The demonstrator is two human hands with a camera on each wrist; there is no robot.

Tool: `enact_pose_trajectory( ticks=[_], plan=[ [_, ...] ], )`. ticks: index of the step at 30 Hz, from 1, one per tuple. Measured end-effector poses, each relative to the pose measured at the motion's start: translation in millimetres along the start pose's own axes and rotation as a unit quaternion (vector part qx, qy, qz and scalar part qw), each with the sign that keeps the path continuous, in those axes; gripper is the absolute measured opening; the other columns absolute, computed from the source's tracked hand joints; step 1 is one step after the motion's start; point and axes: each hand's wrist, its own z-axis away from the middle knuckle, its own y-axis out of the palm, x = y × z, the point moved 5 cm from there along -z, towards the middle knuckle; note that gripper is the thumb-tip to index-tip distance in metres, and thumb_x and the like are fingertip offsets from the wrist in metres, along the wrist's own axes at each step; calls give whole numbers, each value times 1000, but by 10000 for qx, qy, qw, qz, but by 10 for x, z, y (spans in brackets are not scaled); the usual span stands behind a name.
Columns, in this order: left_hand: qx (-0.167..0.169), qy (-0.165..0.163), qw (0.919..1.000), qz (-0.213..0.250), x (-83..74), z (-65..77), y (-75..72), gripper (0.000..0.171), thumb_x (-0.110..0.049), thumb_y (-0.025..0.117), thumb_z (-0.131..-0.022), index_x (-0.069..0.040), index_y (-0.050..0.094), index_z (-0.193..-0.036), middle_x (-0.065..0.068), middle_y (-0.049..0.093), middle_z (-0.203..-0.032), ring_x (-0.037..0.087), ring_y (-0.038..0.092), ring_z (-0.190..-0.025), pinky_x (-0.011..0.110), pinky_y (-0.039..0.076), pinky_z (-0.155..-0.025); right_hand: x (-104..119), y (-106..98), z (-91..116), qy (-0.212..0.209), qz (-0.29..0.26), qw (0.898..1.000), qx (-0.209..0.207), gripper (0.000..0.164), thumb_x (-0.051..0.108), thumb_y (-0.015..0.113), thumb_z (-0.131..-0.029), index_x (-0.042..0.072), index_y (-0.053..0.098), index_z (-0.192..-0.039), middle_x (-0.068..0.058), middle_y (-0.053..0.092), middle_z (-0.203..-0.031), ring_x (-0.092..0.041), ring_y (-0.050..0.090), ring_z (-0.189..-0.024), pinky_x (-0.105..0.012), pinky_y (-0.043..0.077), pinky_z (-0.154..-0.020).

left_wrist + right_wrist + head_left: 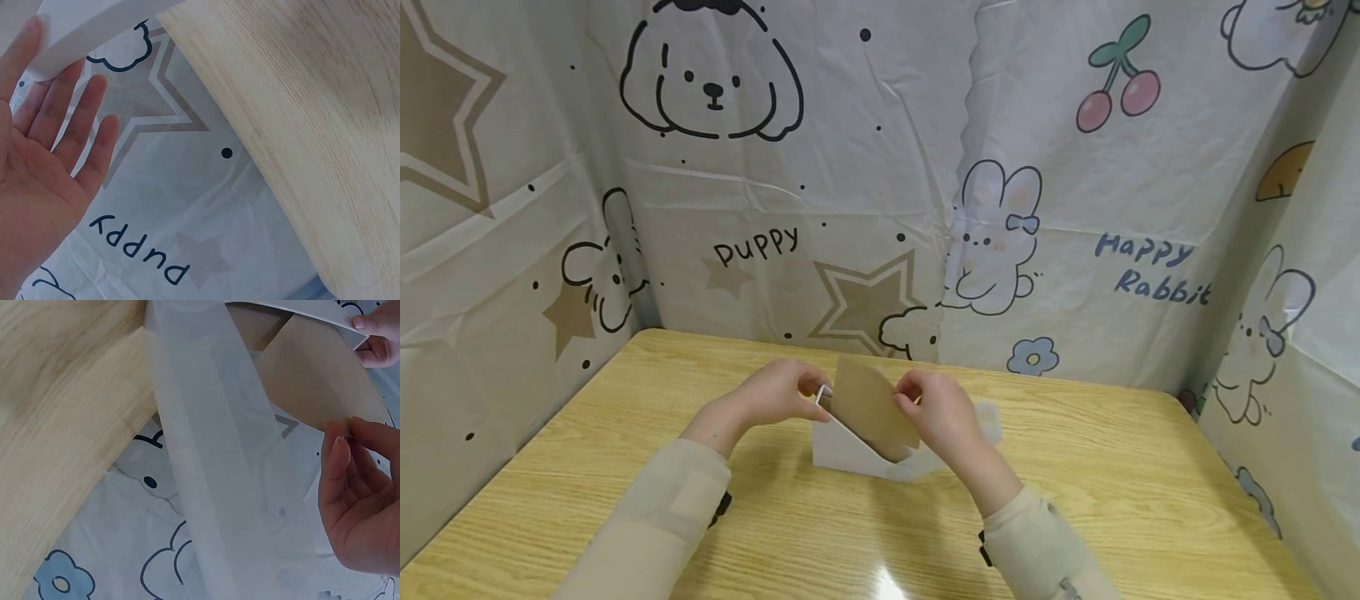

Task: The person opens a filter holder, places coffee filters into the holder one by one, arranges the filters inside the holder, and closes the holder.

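Observation:
A white box with a sloping open top stands on the table. Out of it rises a brown paper coffee filter, its crimped edge visible in the right wrist view. My left hand grips the box's upper left end, thumb on the near side and fingers on the far side. Two fingers of that hand stick out loosely in the left wrist view. With thumb and fingertips, my right hand pinches the filter by its right edge. The filter's lower part is hidden inside the box.
A translucent white flap extends from the box's right end, partly behind my right hand in the head view. Under everything lies a wood-grain table. A printed cloth hangs along its back and both sides.

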Motion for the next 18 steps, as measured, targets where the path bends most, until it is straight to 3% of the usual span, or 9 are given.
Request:
enact_pose_trajectory(
  ticks=[18],
  plan=[
    [22,-23,10000,15,7,3,3,39,-27,78,-76,-9,67,-109,7,67,-107,26,59,-103,43,48,-90,-17,183,55,-64,262,9994,217,5,12,68,-81,12,67,-76,2,67,-73,-10,58,-66,-26,46,-61]
  ],
)
